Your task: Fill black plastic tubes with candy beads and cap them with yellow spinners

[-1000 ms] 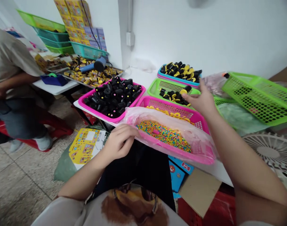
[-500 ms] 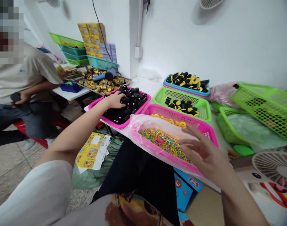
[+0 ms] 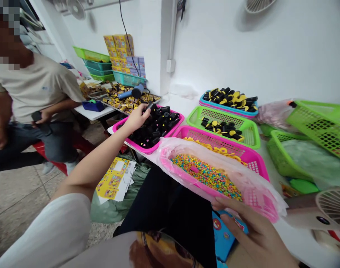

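Note:
At the left pink basket (image 3: 151, 150), my left hand (image 3: 138, 118) pinches a small black plastic cylinder (image 3: 151, 107). Under it lies a heap of black plastic parts (image 3: 159, 128), some with small coloured dots. My right hand (image 3: 250, 230) is at the near edge of another pink basket (image 3: 260, 160), palm turned in and fingers apart; nothing shows in it. Clear plastic film (image 3: 266, 186) lines that basket's near part, holding many tiny coloured balls (image 3: 206, 175). Behind the film lie yellow ring-shaped pieces (image 3: 223, 150).
Behind stand a green basket (image 3: 252, 136) and a blue basket (image 3: 205, 106) of black-and-yellow pieces. Green baskets (image 3: 281, 163) and a fan (image 3: 332, 204) are on the right. A seated person (image 3: 55, 85) is at left, beside a tray of small yellow-brown pieces (image 3: 125, 97).
My left hand has risen slightly from the black heap with a black cylinder in its fingers. My right hand has drawn back from above the balls to the basket's near edge.

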Tool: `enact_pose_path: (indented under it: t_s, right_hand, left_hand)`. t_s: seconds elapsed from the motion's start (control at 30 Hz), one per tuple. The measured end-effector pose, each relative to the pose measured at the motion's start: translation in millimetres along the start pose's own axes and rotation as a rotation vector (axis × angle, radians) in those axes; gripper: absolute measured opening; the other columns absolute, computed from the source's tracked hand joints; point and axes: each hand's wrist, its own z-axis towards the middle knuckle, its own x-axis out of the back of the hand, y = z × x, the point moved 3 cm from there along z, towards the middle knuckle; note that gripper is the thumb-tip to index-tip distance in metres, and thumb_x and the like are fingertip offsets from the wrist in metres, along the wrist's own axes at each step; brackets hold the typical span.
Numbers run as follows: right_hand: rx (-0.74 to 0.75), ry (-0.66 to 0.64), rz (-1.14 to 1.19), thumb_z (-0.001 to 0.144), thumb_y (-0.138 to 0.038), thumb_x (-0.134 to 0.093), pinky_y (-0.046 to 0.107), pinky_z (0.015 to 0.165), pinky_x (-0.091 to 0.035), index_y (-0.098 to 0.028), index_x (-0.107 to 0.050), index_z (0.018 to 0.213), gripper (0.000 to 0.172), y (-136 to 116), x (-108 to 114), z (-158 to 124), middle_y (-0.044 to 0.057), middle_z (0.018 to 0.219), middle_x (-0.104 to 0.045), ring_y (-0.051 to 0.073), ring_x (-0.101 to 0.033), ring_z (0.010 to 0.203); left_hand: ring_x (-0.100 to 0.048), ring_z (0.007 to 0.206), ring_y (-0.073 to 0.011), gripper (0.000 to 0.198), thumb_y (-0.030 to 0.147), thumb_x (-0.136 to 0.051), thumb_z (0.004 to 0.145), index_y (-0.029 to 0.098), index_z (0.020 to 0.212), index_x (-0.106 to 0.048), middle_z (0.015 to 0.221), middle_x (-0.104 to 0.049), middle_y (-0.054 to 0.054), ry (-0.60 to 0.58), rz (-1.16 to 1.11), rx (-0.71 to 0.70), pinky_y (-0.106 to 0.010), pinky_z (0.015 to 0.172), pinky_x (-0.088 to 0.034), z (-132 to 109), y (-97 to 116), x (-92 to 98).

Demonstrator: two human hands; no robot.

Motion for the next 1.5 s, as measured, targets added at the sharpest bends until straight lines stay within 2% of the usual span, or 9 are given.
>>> enact_pose_path:
  t_s: [0.13, 0.33, 0.43, 0.57, 0.67, 0.83, 1.0, 1.27, 1.5]
  right_hand:
    - [0.046, -0.054, 0.02, 0.096, -0.03, -0.07, 0.027, 0.08, -0.069, -0.039, -0.075, 0.119, 0.025, -5.9, -7.5, 5.9, -0.002, 0.101, -0.085, 0.019, -0.083, 0.087]
    - [0.036, -0.123, 0.083, 0.097, -0.027, -0.068, 0.029, 0.083, -0.069, -0.038, -0.075, 0.121, 0.027, -9.0, -29.1, 19.0, -0.001, 0.101, -0.084, 0.018, -0.082, 0.09]
    - [-0.06, -0.003, 0.243, 0.1, -0.033, -0.066, 0.032, 0.087, -0.069, -0.033, -0.072, 0.126, 0.026, -13.4, -49.5, 36.4, 0.004, 0.112, -0.081, 0.02, -0.08, 0.099]
    - [-0.138, 0.139, 0.455, 0.102, -0.048, -0.063, 0.04, 0.09, -0.069, -0.029, -0.054, 0.151, 0.053, -25.7, -81.9, 63.4, 0.013, 0.143, -0.068, 0.025, -0.074, 0.12]
    - [-0.138, 0.165, 0.554, 0.1, -0.053, -0.064, 0.04, 0.084, -0.07, -0.027, -0.06, 0.145, 0.052, -36.1, -97.1, 77.0, 0.014, 0.141, -0.068, 0.027, -0.075, 0.114]
    - [-0.063, 0.439, 0.56, 0.093, -0.031, -0.079, 0.039, 0.106, -0.061, -0.029, -0.072, 0.125, 0.033, -39.5, -87.5, 66.6, 0.005, 0.122, -0.076, 0.022, -0.073, 0.119]
    - [-0.119, 0.452, 0.493, 0.093, -0.024, -0.078, 0.033, 0.091, -0.064, -0.036, -0.056, 0.151, 0.063, -21.6, -85.7, 34.1, 0.006, 0.124, -0.076, 0.02, -0.076, 0.106]
    - [-0.107, 0.178, 0.411, 0.109, -0.031, -0.051, 0.034, 0.08, -0.061, -0.032, -0.053, 0.141, 0.031, -33.1, -98.4, 31.0, 0.005, 0.114, -0.068, 0.016, -0.069, 0.086]
    - [0.099, 0.288, 0.308, 0.095, -0.038, -0.078, 0.048, 0.108, -0.055, -0.03, -0.055, 0.129, 0.042, -38.9, -116.5, 48.9, 0.009, 0.129, -0.062, 0.026, -0.062, 0.128]
  left_hand:
    - [-0.066, 0.079, -0.0176, 0.042, 0.051, -0.041, 0.107, 0.017, 0.124, -0.06, 0.099, -0.072, -0.007, -0.031, -0.214, 0.112, -0.029, 0.071, -0.055, -8.6, 0.2, 0.5]
    - [-0.062, 0.058, -0.0171, 0.064, 0.073, -0.033, 0.102, 0.017, 0.113, -0.061, 0.075, -0.068, -0.007, -0.181, -0.536, 0.194, -0.026, 0.047, -0.045, -49.2, 22.2, -2.2]
    - [-0.057, 0.049, -0.0168, 0.07, 0.08, -0.042, 0.093, 0.015, 0.098, -0.066, 0.061, -0.062, -0.006, -0.432, -0.826, 0.188, -0.022, 0.035, -0.034, -93.0, 54.3, -9.3]
    - [-0.057, 0.045, -0.0151, 0.069, 0.083, -0.067, 0.079, 0.014, 0.083, -0.069, 0.056, -0.063, -0.006, -0.893, -1.19, 0.206, -0.018, 0.03, -0.032, -156.8, 96.0, -30.8]
    - [-0.058, 0.043, -0.0137, 0.067, 0.079, -0.071, 0.08, 0.012, 0.081, -0.069, 0.056, -0.066, -0.006, -1.002, -1.278, 0.244, -0.016, 0.029, -0.036, -185.0, 107.0, -45.4]
    - [-0.065, 0.053, -0.0181, 0.065, 0.08, -0.069, 0.082, 0.017, 0.092, -0.064, 0.053, -0.058, 0.001, -0.851, -1.436, 0.305, -0.015, 0.031, -0.039, -189.1, 99.6, -44.4]
    - [-0.065, 0.062, -0.0167, 0.062, 0.078, -0.072, 0.081, 0.021, 0.079, -0.049, 0.061, -0.054, 0.004, -0.627, -1.546, 0.43, -0.013, 0.036, -0.038, -183.3, 88.4, -37.8]
    - [-0.065, 0.072, -0.0144, 0.052, 0.068, -0.07, 0.09, 0.017, 0.1, -0.064, 0.081, -0.07, -0.002, -0.292, -0.84, -0.165, -0.026, 0.069, -0.051, -196.5, 93.7, -42.0]
    - [-0.068, 0.103, -0.0253, 0.074, 0.078, -0.037, 0.099, 0.019, 0.138, -0.06, 0.113, -0.072, -0.011, -0.205, -0.511, -0.442, -0.039, 0.095, -0.054, -207.7, 103.0, -36.9]
